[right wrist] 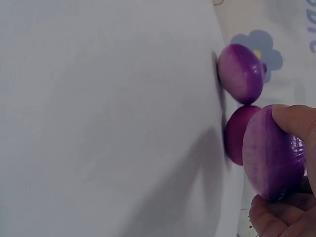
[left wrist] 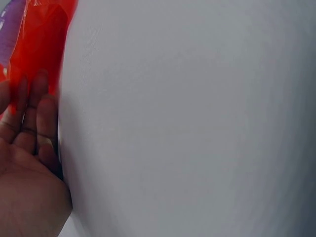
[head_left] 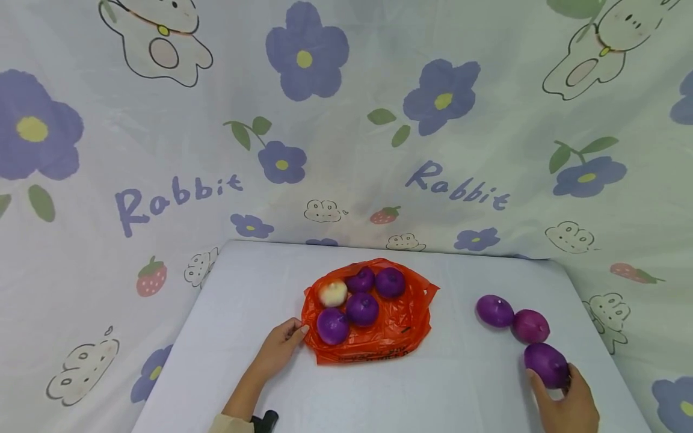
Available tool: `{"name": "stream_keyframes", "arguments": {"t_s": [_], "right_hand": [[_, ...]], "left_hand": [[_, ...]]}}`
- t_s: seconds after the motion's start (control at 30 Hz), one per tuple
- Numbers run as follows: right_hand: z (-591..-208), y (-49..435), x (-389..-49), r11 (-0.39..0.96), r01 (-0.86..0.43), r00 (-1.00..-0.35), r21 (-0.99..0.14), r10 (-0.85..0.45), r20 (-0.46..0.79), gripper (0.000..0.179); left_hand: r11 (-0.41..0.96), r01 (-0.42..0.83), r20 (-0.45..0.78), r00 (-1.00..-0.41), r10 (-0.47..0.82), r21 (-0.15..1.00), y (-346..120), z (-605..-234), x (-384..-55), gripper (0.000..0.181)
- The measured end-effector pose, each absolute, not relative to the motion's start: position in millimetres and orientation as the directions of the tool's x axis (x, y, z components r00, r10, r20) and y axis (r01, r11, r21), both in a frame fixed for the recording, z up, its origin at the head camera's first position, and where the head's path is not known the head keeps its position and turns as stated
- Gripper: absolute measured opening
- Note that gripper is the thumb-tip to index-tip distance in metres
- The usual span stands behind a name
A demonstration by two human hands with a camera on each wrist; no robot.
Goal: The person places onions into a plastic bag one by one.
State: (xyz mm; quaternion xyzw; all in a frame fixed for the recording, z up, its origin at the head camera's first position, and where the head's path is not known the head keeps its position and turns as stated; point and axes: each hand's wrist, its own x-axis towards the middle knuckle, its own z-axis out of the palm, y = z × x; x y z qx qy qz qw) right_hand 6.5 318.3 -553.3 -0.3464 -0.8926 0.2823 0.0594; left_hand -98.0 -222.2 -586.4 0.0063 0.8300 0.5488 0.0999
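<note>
My right hand grips a purple onion between thumb and fingers at the right of the table. Just beyond it lie a reddish-purple onion and another purple onion, side by side; the right wrist view shows the held onion overlapping the reddish one. My left hand pinches the left edge of a spread red plastic bag. Fingertips show through the thin red film in the left wrist view. On the bag sit several purple onions and a whitish onion.
The white table ends at a far edge against a hanging cloth printed with flowers and rabbits. A black strap-like piece shows by my left sleeve.
</note>
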Motion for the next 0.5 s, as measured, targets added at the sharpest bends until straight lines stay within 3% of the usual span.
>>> {"name": "stream_keyframes", "arguments": {"t_s": [0.5], "right_hand": [[-531.7,291.6,-1.3,0.667,0.455,-0.825,-0.590,0.566,0.003,0.088]], "left_hand": [[0.409,-0.106,-0.165,-0.980,0.112,0.906,-221.3,-585.7,-96.7,0.018]]}}
